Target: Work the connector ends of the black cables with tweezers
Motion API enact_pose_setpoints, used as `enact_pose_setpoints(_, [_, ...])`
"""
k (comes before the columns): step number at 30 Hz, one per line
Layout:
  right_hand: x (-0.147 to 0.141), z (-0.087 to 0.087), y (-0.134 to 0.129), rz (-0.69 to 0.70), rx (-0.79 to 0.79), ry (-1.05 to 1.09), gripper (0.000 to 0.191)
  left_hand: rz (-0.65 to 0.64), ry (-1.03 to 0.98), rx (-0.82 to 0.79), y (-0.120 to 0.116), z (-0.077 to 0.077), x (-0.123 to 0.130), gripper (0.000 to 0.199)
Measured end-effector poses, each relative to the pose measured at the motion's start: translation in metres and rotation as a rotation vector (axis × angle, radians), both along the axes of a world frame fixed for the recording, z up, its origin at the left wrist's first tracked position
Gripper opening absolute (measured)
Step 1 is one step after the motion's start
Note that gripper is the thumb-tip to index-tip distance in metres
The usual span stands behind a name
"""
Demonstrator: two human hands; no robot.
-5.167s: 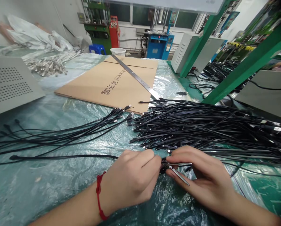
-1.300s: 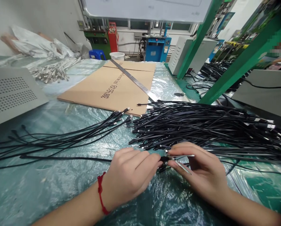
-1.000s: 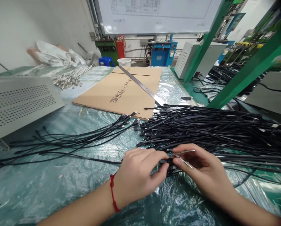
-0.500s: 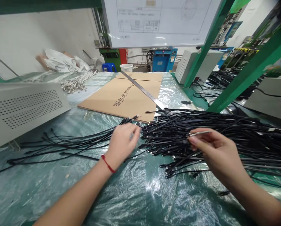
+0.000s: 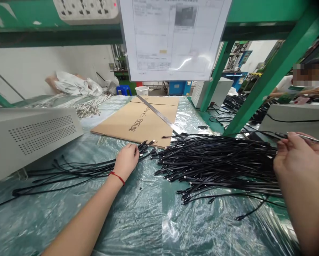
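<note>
My left hand [image 5: 126, 160], with a red cord round its wrist, is closed over the connector ends of a small bunch of black cables [image 5: 87, 167] on the left. The curled fingers partly hide what they grip. At the far right, my right hand [image 5: 299, 153] is raised and pinches the end of a black cable [image 5: 273, 133]. A slim metal tool [image 5: 310, 137], perhaps tweezers, lies in the same hand. Between my hands spreads a large pile of black cables [image 5: 218, 160], many connector ends pointing left.
A flat cardboard sheet [image 5: 140, 119] bears a steel ruler [image 5: 159, 114]. A perforated grey metal box [image 5: 39, 135] stands left, and a green post [image 5: 266, 81] slants at right. A sheet in a clear sleeve [image 5: 172, 39] hangs ahead. Another person [image 5: 287, 89] sits behind, right.
My right hand has moved far right and a little up, drawing the cable along. My left hand has shifted slightly left. The view has tilted upward, and another person has come into view.
</note>
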State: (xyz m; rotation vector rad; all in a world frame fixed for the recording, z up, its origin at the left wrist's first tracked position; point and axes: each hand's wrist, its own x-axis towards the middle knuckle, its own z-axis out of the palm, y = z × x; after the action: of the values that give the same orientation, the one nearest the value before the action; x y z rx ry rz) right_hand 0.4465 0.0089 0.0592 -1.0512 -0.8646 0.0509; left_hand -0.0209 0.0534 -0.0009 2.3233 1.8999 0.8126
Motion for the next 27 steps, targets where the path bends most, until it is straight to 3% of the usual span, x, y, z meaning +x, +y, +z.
enact_pose_setpoints(3, [0.002, 0.002, -0.004, -0.150, 0.074, 0.043, 0.013, -0.075, -0.102, 0.036, -0.008, 0.006, 0.013, 0.011])
enact_pose_setpoints(5, [-0.014, 0.002, -0.010, -0.121, 0.024, 0.006, 0.014, -0.181, -0.171, 0.044, -0.020, 0.011, 0.026, 0.016])
enact_pose_setpoints(10, [-0.092, -0.014, -0.029, 0.374, -0.365, -0.171, 0.025, -0.465, -0.271, -0.007, -0.068, 0.019, 0.063, 0.016])
enact_pose_setpoints(14, [-0.144, -0.032, -0.049, 0.795, -0.649, -0.187, 0.030, -0.571, -0.338, -0.108, -0.094, 0.019, 0.079, 0.013])
enact_pose_setpoints(16, [-0.156, -0.036, -0.058, 0.916, -0.709, -0.200, 0.027, -0.589, -0.353, -0.137, -0.098, 0.018, 0.082, 0.011])
enact_pose_setpoints(23, [-0.159, -0.041, -0.067, 0.811, -0.556, -0.541, 0.017, -0.545, -0.384, -0.141, -0.096, 0.010, 0.084, 0.007])
enact_pose_setpoints(27, [-0.161, -0.045, -0.070, 0.805, -0.350, -0.738, 0.024, -0.556, -0.368, -0.062, -0.101, 0.009, 0.087, 0.007])
